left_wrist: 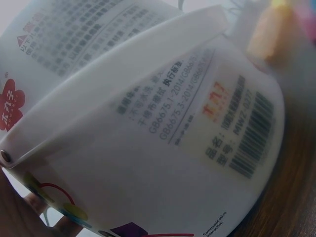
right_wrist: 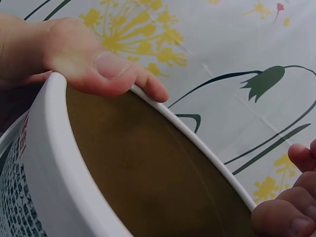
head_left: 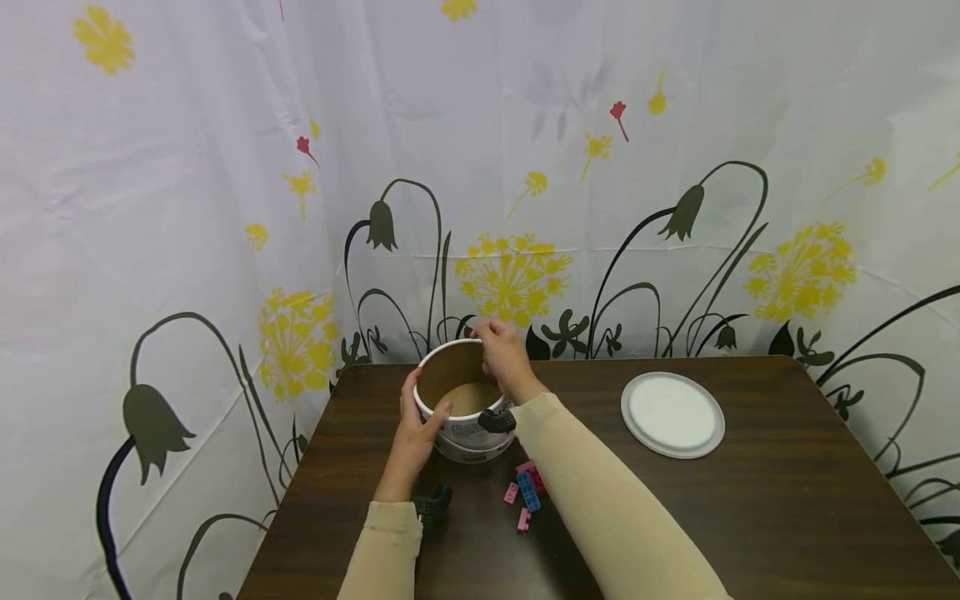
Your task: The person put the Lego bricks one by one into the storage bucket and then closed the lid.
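A round white bucket [head_left: 471,432] with a brown inside stands tilted over the table, its mouth facing up. My left hand [head_left: 415,421] grips its left side, the thumb over the near rim. At the far right rim is my right hand [head_left: 501,354], with curled fingers; in the right wrist view those fingers [right_wrist: 284,217] lie on the rim. Printed text and a barcode label [left_wrist: 252,133] fill the left wrist view, along with a white strap [left_wrist: 123,79] with a rivet at one end. Part of the right grip is hidden.
Several pink and blue toy building bricks [head_left: 528,492] lie on the dark wooden table [head_left: 787,500], between the forearms. A round white lid [head_left: 672,414] rests at the right. Behind the table hangs a flower-patterned curtain [head_left: 660,275].
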Demonstrator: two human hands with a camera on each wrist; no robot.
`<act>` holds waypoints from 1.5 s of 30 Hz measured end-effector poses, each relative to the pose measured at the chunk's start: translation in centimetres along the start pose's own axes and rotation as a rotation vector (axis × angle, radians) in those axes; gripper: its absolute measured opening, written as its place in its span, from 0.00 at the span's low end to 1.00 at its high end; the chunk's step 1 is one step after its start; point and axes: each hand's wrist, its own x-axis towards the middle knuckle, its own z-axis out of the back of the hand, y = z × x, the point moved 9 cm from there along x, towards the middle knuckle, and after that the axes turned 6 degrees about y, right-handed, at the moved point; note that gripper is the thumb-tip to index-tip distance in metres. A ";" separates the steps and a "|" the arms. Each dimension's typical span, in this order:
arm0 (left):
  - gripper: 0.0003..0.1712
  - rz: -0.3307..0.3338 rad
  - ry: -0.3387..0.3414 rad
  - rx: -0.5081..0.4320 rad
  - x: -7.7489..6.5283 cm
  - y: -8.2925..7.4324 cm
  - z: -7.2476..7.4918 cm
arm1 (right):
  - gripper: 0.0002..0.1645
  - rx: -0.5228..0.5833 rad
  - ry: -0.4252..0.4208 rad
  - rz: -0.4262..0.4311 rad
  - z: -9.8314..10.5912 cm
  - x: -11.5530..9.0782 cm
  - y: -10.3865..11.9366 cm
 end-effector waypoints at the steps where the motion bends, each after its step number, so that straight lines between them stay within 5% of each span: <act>1: 0.50 0.000 -0.001 0.000 0.1 0.0 0.0 | 0.19 -0.004 0.002 0.001 -0.1 0.1 0.0; 12: 0.49 0.016 -0.003 0.006 0.6 0.3 0.5 | 0.19 -0.040 -0.005 0.030 -0.3 0.5 0.1; 19: 0.50 0.019 -0.002 -0.012 0.7 0.4 0.4 | 0.16 -0.347 -0.186 0.286 0.3 -1.2 2.0; 28: 0.51 0.001 -0.001 -0.020 1.3 -0.1 0.2 | 0.07 -0.469 -0.238 0.487 -0.3 -2.6 3.7; 32: 0.50 -0.011 -0.002 -0.027 1.5 -0.2 0.2 | 0.13 -0.364 -0.174 0.463 0.3 -2.5 3.3; 40: 0.49 0.004 0.010 -0.020 1.5 0.4 0.1 | 0.12 0.224 -0.058 0.290 4.6 -2.9 0.7; 45: 0.49 0.016 0.006 -0.014 1.6 0.4 0.5 | 0.12 0.281 -0.054 0.266 7.2 -4.3 0.3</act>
